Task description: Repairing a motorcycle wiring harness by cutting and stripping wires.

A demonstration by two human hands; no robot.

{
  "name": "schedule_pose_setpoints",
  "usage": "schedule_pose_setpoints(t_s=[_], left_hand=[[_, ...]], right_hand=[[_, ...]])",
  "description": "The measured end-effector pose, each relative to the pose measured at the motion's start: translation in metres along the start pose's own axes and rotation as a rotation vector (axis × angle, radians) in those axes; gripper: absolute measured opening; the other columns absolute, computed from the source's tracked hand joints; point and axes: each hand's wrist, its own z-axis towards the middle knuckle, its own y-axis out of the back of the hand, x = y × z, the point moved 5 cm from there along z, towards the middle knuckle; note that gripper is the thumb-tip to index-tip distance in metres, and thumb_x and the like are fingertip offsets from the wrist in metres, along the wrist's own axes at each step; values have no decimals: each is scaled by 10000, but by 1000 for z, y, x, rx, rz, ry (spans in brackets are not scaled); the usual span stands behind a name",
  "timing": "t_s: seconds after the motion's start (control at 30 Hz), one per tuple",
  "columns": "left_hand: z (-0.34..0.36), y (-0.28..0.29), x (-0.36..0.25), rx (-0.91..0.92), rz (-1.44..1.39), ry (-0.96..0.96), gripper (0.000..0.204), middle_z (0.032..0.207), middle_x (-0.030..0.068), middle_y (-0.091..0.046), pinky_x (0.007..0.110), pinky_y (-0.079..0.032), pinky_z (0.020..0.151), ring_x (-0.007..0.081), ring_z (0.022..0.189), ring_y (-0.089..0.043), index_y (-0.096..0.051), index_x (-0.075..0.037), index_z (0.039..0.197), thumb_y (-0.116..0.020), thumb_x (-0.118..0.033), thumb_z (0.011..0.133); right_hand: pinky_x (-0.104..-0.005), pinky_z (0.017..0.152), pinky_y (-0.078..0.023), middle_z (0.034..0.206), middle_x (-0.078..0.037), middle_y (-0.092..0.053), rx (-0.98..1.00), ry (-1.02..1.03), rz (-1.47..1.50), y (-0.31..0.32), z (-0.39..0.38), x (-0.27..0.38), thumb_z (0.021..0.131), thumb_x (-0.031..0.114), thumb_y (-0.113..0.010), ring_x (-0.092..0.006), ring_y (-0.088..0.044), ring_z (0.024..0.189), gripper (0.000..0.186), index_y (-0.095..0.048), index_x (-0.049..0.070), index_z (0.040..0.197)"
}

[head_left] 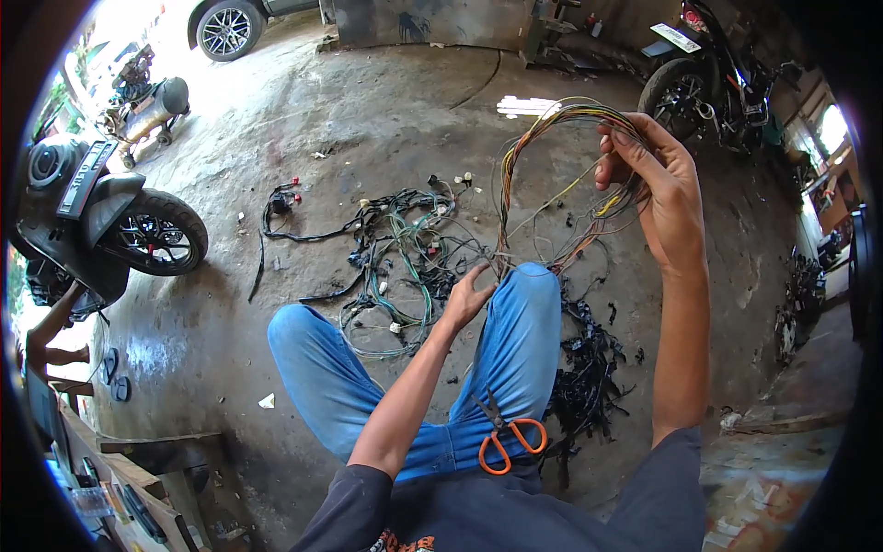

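A looped bundle of thin multicoloured wires (511,164) arches above the floor in front of me. My right hand (655,170), raised at the right, is closed around the loop's upper end, with loose strands hanging below its fingers. Down beside my right knee, my left hand (467,296) grips the bundle's lower part; its fingertips are partly hidden among wires and behind the knee. Scissors with orange handles (498,425) lie on my lap, blades pointing away from me. On the floor ahead spreads a tangled wiring harness (425,308) with green and black wires and small connectors.
Black tape scraps (589,368) are heaped right of my leg. A motorcycle (152,230) stands at the left with a person's arm (51,331) beside it. Another motorcycle (685,87) is at the back right. A wooden bench (124,478) holding tools is at the lower left.
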Motion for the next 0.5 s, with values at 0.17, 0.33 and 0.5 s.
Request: schedule_pose_setpoints(t_s=[0.17, 0.33, 0.5], left_hand=[[-5, 1, -5, 213, -118, -31, 381, 1158, 186, -703, 368, -476, 979, 309, 1104, -657, -656, -6, 1154, -533, -295, 938], [-27, 37, 17, 202, -501, 54, 416, 1041, 154, -699, 363, -498, 950, 236, 1009, -685, -600, 30, 1164, -393, -307, 1035], [-33, 125, -28, -100, -392, 235, 367, 692, -13, -514, 253, -417, 429, 92, 493, -483, -589, -32, 975, -549, -393, 1027]], right_hand=[[-302, 763, -570, 967, -88, -697, -37, 19, 66, 2, -3, -3, 999, 133, -604, -193, -717, 862, 209, -658, -30, 1118], [-273, 688, -549, 1053, -67, -689, -139, -47, 7, 27, 5, -25, 1018, 171, -585, -169, -719, 827, 229, -668, -2, 1143], [-197, 470, -306, 987, -14, -667, -265, -174, -247, 93, -2, -54, 999, 203, -619, -27, -544, 555, 236, -698, 29, 1137]])
